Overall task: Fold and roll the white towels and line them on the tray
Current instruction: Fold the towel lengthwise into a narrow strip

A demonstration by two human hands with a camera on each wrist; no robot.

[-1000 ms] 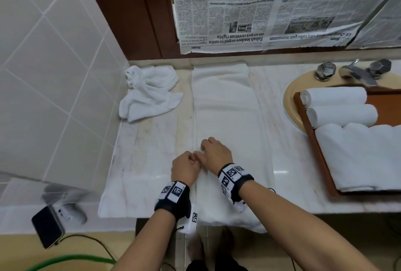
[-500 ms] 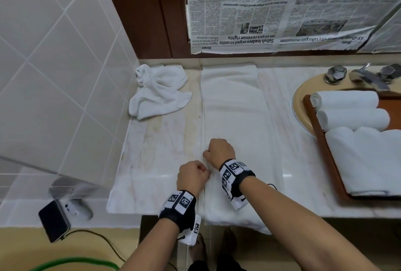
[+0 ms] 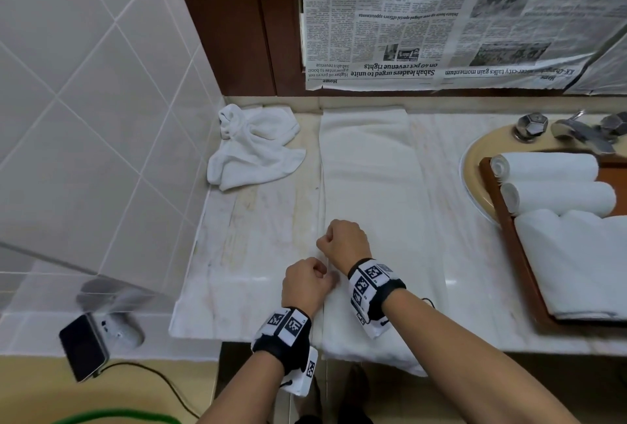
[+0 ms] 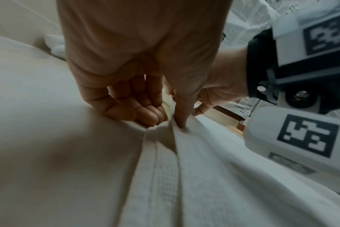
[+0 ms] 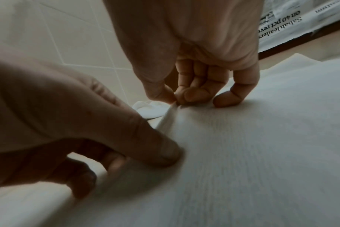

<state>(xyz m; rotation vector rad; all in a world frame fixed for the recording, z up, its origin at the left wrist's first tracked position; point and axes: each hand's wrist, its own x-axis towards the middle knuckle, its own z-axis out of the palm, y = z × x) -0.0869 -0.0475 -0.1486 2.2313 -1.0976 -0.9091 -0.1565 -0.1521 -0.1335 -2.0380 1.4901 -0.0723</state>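
Observation:
A long folded white towel (image 3: pixel 369 179) lies flat on the marble counter, running from the back wall to the front edge, where its end hangs over. Both hands are on its left edge. My left hand (image 3: pixel 310 279) pinches the hem between thumb and curled fingers (image 4: pixel 151 118) near the front. My right hand (image 3: pixel 334 237) pinches the same edge (image 5: pixel 171 113) a little farther back. At the right a wooden tray (image 3: pixel 498 220) holds two rolled white towels (image 3: pixel 546 167) (image 3: pixel 559 198) and a folded one (image 3: pixel 576 261).
A crumpled white towel (image 3: pixel 254 149) lies at the back left of the counter by the tiled wall. The tray rests over a sink (image 3: pixel 475 166) with a metal tap (image 3: pixel 580 132). Newspaper (image 3: pixel 441 16) covers the wall behind. A phone (image 3: pixel 83 345) sits on a low ledge at the lower left.
The hands were side by side on the towel's left edge. My left hand has slid toward the front edge, so the two hands now stand apart along the hem.

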